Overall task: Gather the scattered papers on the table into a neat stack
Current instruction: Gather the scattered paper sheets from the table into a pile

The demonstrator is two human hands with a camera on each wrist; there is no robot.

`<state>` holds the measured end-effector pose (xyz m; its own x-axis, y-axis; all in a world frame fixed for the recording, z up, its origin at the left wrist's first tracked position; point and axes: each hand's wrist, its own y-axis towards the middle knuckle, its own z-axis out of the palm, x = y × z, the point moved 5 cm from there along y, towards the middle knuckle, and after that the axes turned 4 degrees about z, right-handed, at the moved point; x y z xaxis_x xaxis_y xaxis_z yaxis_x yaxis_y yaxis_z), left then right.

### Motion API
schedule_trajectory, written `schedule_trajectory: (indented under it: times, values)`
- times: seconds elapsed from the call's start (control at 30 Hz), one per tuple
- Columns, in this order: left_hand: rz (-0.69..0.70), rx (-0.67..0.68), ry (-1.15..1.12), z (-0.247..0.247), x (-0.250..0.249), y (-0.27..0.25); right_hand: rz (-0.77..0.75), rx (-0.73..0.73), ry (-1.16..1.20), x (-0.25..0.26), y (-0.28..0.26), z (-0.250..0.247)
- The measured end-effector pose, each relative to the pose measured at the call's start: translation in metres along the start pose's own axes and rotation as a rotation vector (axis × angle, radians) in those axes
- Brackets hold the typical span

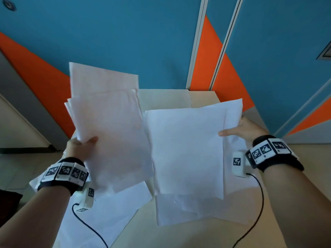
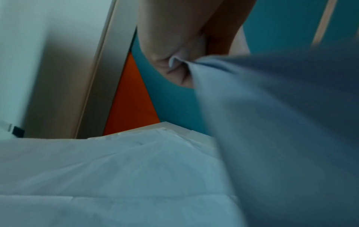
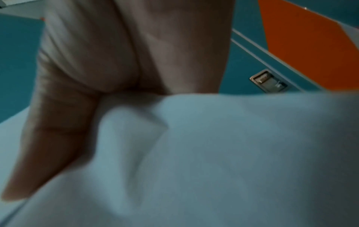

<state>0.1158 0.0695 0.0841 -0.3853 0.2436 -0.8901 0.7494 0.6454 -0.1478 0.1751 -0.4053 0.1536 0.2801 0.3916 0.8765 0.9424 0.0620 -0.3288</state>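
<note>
Both hands hold white sheets up above the beige table (image 1: pixel 202 96). My left hand (image 1: pixel 81 148) grips a fanned bundle of papers (image 1: pixel 109 122) by its left edge, thumb on top. In the left wrist view that bundle (image 2: pixel 272 122) creases against my left hand (image 2: pixel 180 50). My right hand (image 1: pixel 240 130) pinches a second bundle of papers (image 1: pixel 186 149) at its right edge; the right wrist view shows my right hand (image 3: pixel 64 116) with the thumb pressed on these sheets (image 3: pixel 213 153). More loose sheets (image 1: pixel 188 212) lie on the table under them, and one sheet (image 1: pixel 107 215) overhangs the near left.
The small table stands against a blue and orange wall (image 1: pixel 125 33) with white vertical strips (image 1: pixel 197 42). Black cables (image 1: pixel 258 208) hang from both wrist cameras over the table's front. Tiled floor (image 1: pixel 18 167) shows at the left and right.
</note>
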Motion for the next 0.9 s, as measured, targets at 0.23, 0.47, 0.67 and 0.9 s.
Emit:
schedule_trajectory:
  times: [0.23, 0.47, 0.67, 0.9]
  values:
    - [-0.046, 0.409, -0.114, 0.049, 0.006, -0.039, 0.067, 0.029, 0.090, -0.022, 0.027, 0.056]
    - [-0.074, 0.628, -0.228, 0.078, 0.005, -0.065, 0.166, 0.056, 0.280, -0.038, 0.022, 0.103]
    - [-0.164, 0.644, -0.266, 0.088, 0.013, -0.068, 0.181, -0.002, 0.307, -0.036, 0.020, 0.112]
    - [-0.073, 0.818, -0.301, 0.093, 0.005, -0.084, 0.296, 0.171, 0.325, -0.040, 0.012, 0.118]
